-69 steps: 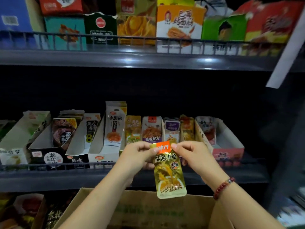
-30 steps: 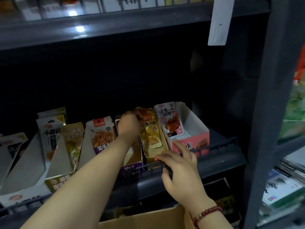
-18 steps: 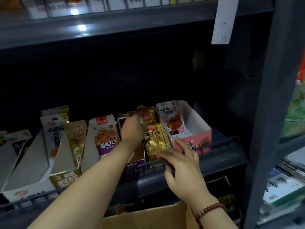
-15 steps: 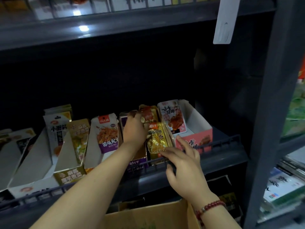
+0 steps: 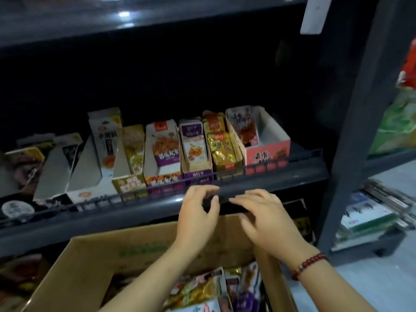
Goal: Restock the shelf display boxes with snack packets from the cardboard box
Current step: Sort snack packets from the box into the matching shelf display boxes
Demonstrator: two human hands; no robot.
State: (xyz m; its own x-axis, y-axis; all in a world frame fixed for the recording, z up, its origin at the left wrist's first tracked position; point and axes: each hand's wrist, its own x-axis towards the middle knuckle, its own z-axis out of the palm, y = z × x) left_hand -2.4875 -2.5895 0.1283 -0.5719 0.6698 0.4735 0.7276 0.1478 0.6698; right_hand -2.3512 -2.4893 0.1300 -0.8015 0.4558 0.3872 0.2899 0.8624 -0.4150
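A gold snack packet (image 5: 221, 149) with an orange top stands in its narrow display box on the middle shelf, between a purple box (image 5: 194, 174) and a pink box (image 5: 267, 152). My left hand (image 5: 198, 212) and my right hand (image 5: 263, 215) hover side by side below the shelf rail, above the cardboard box (image 5: 94, 257). Both hold nothing, the fingers loosely curled. Several mixed snack packets (image 5: 216, 289) lie in the cardboard box below my forearms.
More display boxes line the shelf to the left, among them a white one (image 5: 105, 140) and a gold one (image 5: 130, 165). A wire rail (image 5: 270, 159) runs along the shelf front. A dark upright post (image 5: 358, 122) stands right, with stacked goods (image 5: 371, 217) beyond.
The gold packet has been set into its display box and let go. Both hands have drawn back from the shelf and down to above the cardboard box.
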